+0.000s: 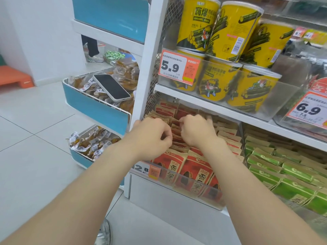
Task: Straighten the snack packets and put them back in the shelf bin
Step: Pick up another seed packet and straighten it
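Work looks abt half done: left hand (152, 137) and right hand (196, 131) reach into the shelf bin (185, 187), each grip curled tight, pinching tops of red packets (177, 165). Front row below the grip stands neat. Packets behind and right of it lean uneven, so prob more to do.

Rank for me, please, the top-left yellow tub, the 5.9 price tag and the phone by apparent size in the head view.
Largest: top-left yellow tub.
Then 5.9 price tag and phone: about alike, not ranked.

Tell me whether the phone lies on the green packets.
No, the phone lies on brown packets in the blue-fronted bin.
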